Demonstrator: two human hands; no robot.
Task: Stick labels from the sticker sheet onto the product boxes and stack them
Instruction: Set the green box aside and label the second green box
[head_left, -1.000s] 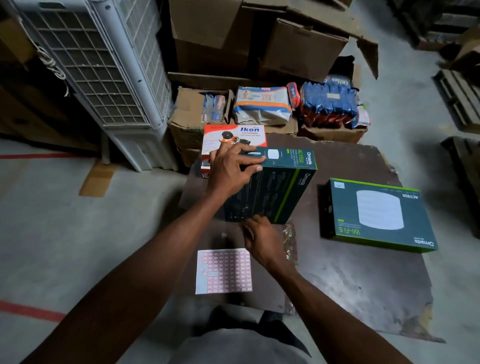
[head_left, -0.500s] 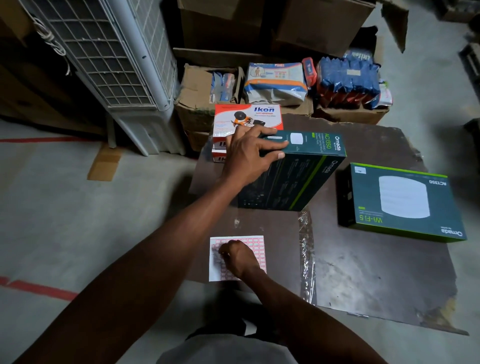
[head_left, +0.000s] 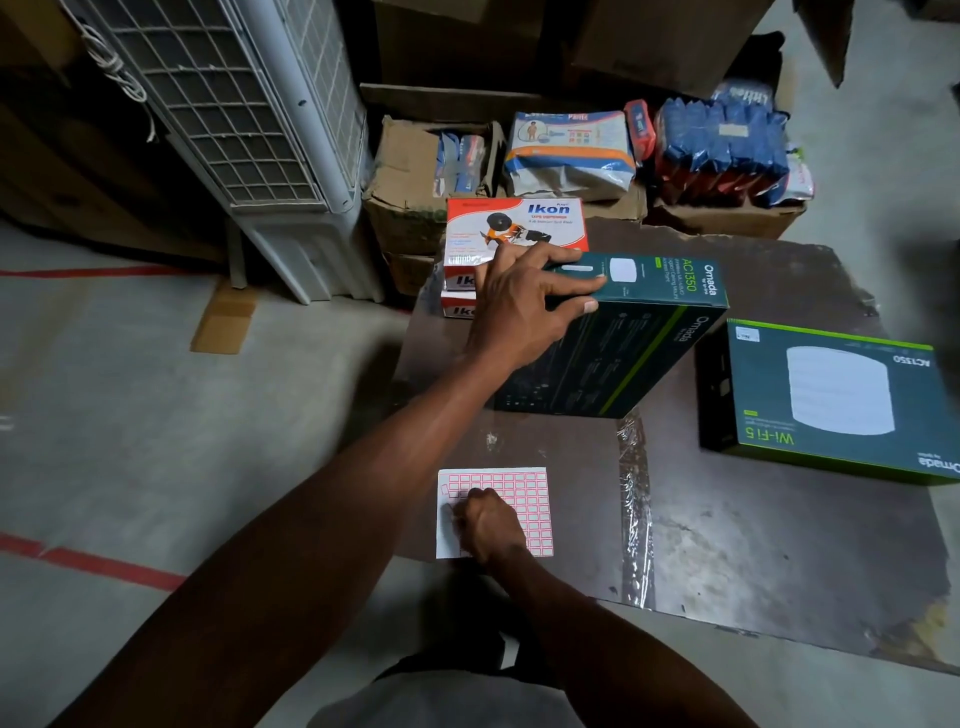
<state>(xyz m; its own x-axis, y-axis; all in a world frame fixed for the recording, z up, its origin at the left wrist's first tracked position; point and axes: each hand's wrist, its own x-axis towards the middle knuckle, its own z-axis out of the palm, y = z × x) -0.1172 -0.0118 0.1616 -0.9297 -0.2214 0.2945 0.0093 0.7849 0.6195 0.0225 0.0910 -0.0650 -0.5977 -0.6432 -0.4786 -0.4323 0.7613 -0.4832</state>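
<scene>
R hand (head_left: 488, 522) has dropped from the upright green box (head_left: 613, 338) onto the sticker sheet (head_left: 524, 499) just in front of it, fingers curled picking at a label, can't tell if one's lifted yet, while L hand (head_left: 524, 301) stays clasped over the box's top edge, so labelling comes next.

Left hand (head_left: 524, 301) stretched forward, fingers spread and gripping, right hand (head_left: 488, 525) low, fingers curled, pinching
</scene>
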